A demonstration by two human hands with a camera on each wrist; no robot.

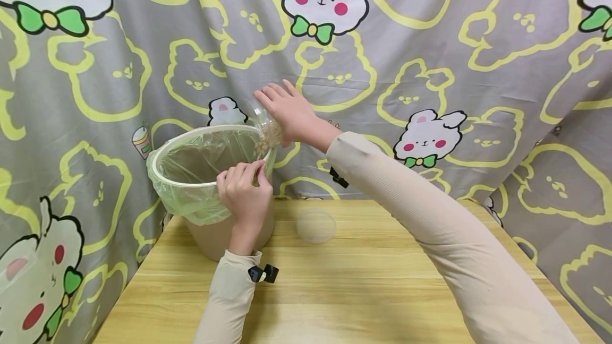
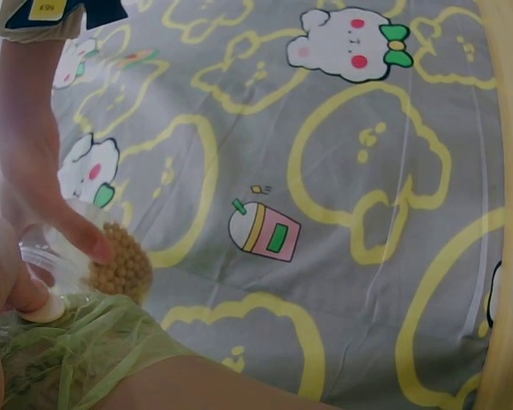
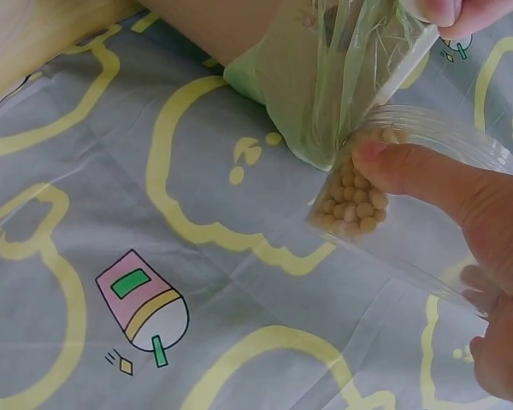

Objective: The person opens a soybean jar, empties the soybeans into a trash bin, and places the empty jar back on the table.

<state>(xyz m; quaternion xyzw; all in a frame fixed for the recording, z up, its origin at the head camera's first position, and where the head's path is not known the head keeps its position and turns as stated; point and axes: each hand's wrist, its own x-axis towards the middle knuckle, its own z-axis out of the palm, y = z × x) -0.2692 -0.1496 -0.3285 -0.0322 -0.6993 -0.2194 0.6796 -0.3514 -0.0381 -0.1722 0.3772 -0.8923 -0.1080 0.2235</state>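
A round beige bin [image 1: 205, 240] stands at the table's left back, lined with a thin green plastic bag [image 1: 191, 203] folded over its pale rim [image 1: 164, 174]. My left hand [image 1: 245, 187] grips the near right part of that rim, fingers curled over the liner. Above the right side of the rim, my right hand [image 1: 291, 113] holds a clear plastic jar [image 3: 427, 243] tipped toward the bin's mouth. Small round beige balls [image 3: 350, 201], like dried beans, are gathered in the jar. The jar's mouth overlaps the rim near my left fingers.
A clear round lid [image 1: 316, 226] lies flat on the wood-grain table [image 1: 344, 285], right of the bin. Behind and at both sides hangs a grey cartoon-print cloth [image 1: 258, 68]. Each wrist wears a small black camera.
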